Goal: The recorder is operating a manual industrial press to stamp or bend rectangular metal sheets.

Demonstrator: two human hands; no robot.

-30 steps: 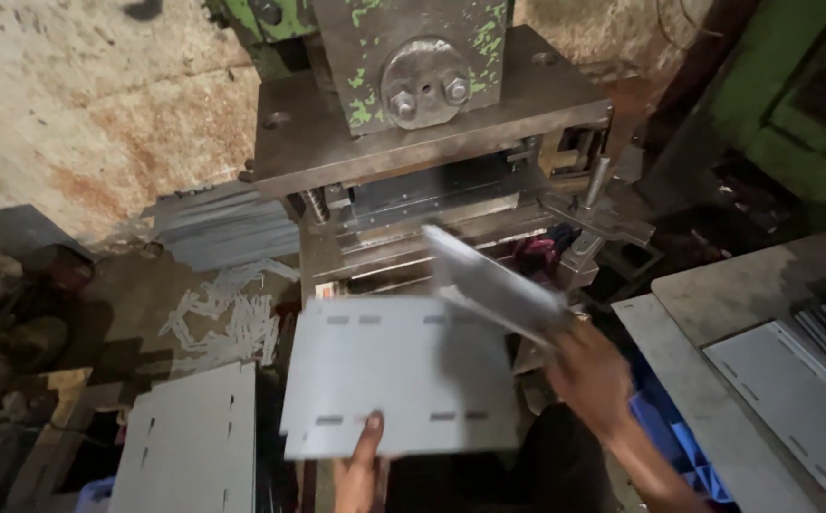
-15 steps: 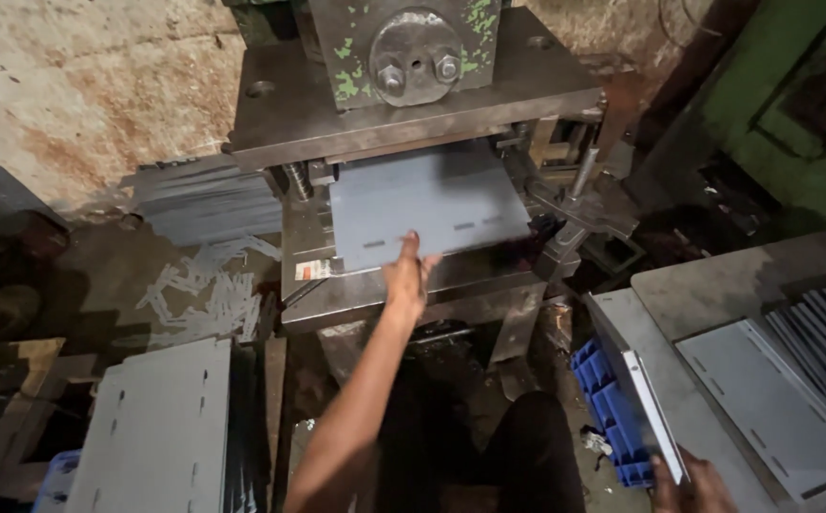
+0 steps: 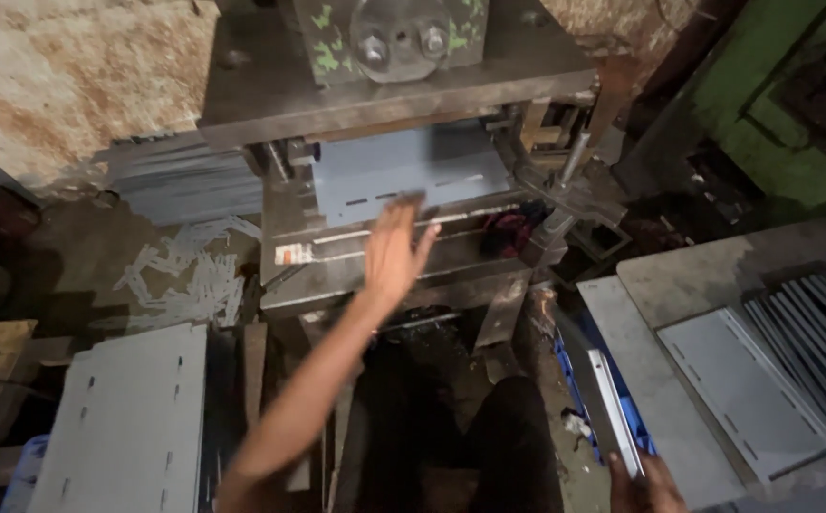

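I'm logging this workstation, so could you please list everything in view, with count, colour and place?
Press machine: one, dark metal with green flecks, top centre.
Metal sheet: one, grey, slotted, on the press bed.
Sheet stack: one, grey, lower left.
Scrap strips: many, pale, on the floor left of the press.
Sheets on table: several, grey, right.
Blue crate: one, partly hidden, beside the table.
Held sheet: one, grey, edge-on, lower right.
Left hand: open, fingertips at the sheet's near edge.
Right hand: gripping the held sheet.
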